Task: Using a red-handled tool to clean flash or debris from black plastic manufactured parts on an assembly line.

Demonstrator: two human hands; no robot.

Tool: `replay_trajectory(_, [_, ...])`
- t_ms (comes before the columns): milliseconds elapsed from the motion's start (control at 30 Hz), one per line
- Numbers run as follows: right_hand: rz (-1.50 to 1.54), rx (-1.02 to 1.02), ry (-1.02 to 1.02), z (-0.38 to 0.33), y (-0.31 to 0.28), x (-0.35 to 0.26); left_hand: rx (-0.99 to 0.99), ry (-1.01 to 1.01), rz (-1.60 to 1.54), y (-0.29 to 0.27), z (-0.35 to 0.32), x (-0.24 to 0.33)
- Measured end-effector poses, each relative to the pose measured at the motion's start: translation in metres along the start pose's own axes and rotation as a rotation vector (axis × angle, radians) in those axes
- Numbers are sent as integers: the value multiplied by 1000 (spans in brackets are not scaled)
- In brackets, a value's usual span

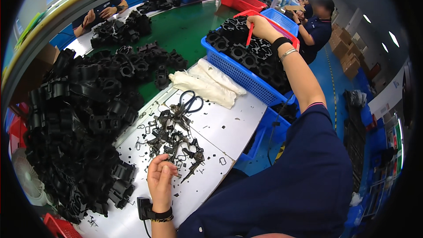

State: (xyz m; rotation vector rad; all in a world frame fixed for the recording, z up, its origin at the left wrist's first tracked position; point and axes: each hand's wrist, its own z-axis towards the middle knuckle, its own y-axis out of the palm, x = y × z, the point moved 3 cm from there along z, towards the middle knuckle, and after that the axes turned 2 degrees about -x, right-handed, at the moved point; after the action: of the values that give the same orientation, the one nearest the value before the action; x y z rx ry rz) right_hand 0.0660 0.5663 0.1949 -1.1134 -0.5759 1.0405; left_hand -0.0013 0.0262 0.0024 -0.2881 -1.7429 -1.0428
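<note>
My right hand (263, 30) reaches over the blue basket (246, 69) and grips a slim red stick-like tool (250, 35), its lower end pointing down. Black molded plastic parts (240, 46) with round openings fill the basket. Whether the fingers also touch a part there, I cannot tell. My left hand (161, 178) hovers at the near edge of a heap of black plastic scraps (169, 132), fingers loosely curled and somewhat apart, with no clear object in them. Dark-handled scissors (190, 102) lie at the far end of the scraps.
A tall pile of black parts (83, 128) covers the left side. Off-white cloth gloves (209, 81) lie on the white tabletop (220, 128). Beyond is a green conveyor surface (198, 22) with a red basket (241, 2). Co-workers sit opposite and stand at right.
</note>
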Motion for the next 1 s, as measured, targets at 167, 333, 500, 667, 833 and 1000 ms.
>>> replay_trajectory(167, [-46,-106,5,4,-1,1,13,4,-6,0,0,1])
replay_trajectory(333, [-67,-100,-73,-2,-5,4,-8,-13,-11,-1,1,0])
replay_trajectory(500, [-63,-45,-75,1,-2,-5,17,-16,-8,0,-1,-1])
replay_trajectory(667, [98,108,-63,-6,-20,-5,20,-16,-13,-2,-1,-1])
replay_trajectory(833, [206,233,-105,-37,-55,-64,24,-37,-24,-2,0,-2])
replay_trajectory(1000, [884,-131,113,-63,-57,-127,40,-43,-4,-2,0,-1])
